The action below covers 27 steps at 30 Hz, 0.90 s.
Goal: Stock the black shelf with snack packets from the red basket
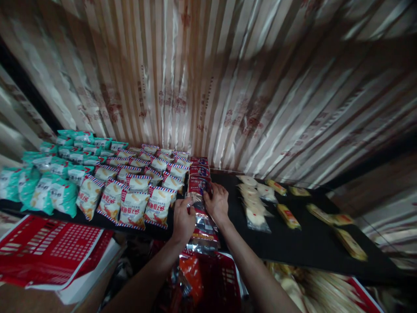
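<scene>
A row of dark red shiny packets [199, 184] runs from the back of the black shelf [312, 243] to its front edge. On the left side of this row my left hand [183, 221] has its fingers curled closed at a packet's edge. My right hand [217, 202] grips the same packet from the right, thumb toward me and fingers bent over its side. Nearer to me, a silvery-ended packet [203, 237] lies at the shelf's front. White snack bags with striped edges [134, 208] stand in rows just left of my left hand.
Teal bags [63, 195] fill the shelf's left end. Right of my hands lie clear packs of pale round pieces [254, 211] and several yellow packets [288, 216]. A red basket [228, 278] with an orange packet [191, 276] sits below; red-and-white packaging [48, 248] is lower left. A pleated curtain [202, 78] hangs behind.
</scene>
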Each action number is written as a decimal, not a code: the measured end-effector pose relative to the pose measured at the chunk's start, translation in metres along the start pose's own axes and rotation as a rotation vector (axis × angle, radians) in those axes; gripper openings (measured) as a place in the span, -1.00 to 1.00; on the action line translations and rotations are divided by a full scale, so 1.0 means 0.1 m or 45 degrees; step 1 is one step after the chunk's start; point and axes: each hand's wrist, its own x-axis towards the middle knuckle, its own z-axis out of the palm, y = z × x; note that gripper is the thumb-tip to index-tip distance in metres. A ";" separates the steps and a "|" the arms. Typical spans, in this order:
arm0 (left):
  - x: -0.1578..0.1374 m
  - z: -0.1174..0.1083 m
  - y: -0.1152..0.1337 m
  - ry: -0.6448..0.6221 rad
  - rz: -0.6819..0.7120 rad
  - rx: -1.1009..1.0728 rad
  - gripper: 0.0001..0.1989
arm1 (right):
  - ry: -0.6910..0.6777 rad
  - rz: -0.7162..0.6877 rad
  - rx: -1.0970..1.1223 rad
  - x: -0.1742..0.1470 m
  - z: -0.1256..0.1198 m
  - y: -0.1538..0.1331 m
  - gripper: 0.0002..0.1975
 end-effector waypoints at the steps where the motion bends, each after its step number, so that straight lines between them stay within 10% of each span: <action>1: 0.00 0.01 -0.01 0.006 0.008 0.014 -0.69 | -0.004 -0.011 -0.015 -0.01 0.02 0.01 -0.57; 17: -0.09 -0.09 0.17 -0.121 -0.093 0.237 -0.65 | -0.226 0.158 0.281 -0.01 0.02 0.01 -0.55; 27: -0.32 -0.24 0.20 -0.194 -0.153 0.173 -0.54 | 0.019 0.388 0.494 -0.40 -0.29 0.12 -0.42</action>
